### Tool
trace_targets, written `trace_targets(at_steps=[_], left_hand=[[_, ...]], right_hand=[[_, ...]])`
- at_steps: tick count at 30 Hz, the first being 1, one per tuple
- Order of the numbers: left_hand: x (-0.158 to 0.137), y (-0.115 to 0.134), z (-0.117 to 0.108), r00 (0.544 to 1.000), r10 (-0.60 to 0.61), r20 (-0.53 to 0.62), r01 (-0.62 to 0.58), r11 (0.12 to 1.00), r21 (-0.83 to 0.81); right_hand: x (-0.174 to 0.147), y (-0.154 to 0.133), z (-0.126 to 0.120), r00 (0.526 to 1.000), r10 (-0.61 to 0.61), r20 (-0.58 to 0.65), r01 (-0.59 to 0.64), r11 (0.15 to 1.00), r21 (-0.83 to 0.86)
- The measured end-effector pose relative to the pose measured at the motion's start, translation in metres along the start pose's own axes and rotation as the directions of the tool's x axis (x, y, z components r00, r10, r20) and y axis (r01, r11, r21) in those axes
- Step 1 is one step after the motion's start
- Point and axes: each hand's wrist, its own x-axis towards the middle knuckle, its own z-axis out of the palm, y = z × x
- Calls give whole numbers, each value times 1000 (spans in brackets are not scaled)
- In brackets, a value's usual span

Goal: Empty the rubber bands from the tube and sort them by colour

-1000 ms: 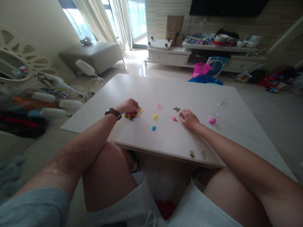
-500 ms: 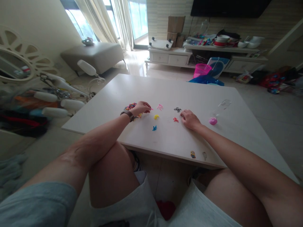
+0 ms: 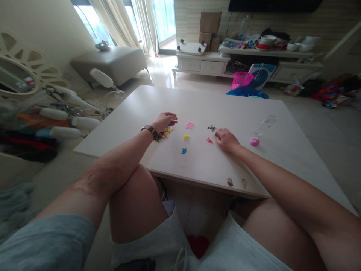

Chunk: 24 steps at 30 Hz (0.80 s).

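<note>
My left hand point(image 3: 167, 121), with a brown watch at its wrist, hovers over a multicoloured heap of small rubber bands point(image 3: 165, 134) and hides part of it. Its fingers are stretched and a little apart, with nothing visible in them. My right hand point(image 3: 227, 140) rests on the white table point(image 3: 197, 167), fingers loosely bent, holding nothing that I can see. Near its fingertips lie a black bunch of bands point(image 3: 211, 128) and a red bunch point(image 3: 209, 140). Between the hands are a pink bunch point(image 3: 190, 125), a yellow bunch point(image 3: 186, 137) and a blue bunch point(image 3: 184, 150).
Right of my right hand are a pink rounded object point(image 3: 254, 142) and a clear plastic container point(image 3: 269, 120). A small yellow cartoon figure point(image 3: 229, 182) and a pale flat piece point(image 3: 244, 183) lie by the near edge. A pink basket point(image 3: 241, 79) stands beyond the table.
My left hand has let go of a small pink band and drawn back left, its fingers spreading. My right hand stays in place. The view has tilted slightly.
</note>
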Motion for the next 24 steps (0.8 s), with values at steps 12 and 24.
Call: trace_targets(at_steps=[12,24], left_hand=[[-3,-3,-48,983,186,3,-163,854,495],[5,-18,-64,951,96,293,-291,594,750]], right_hand=[[-1,-1,-1,1000,11,-3,-11,1000,-4],[0,1,1,1000,4,-14,-4,1000,1]])
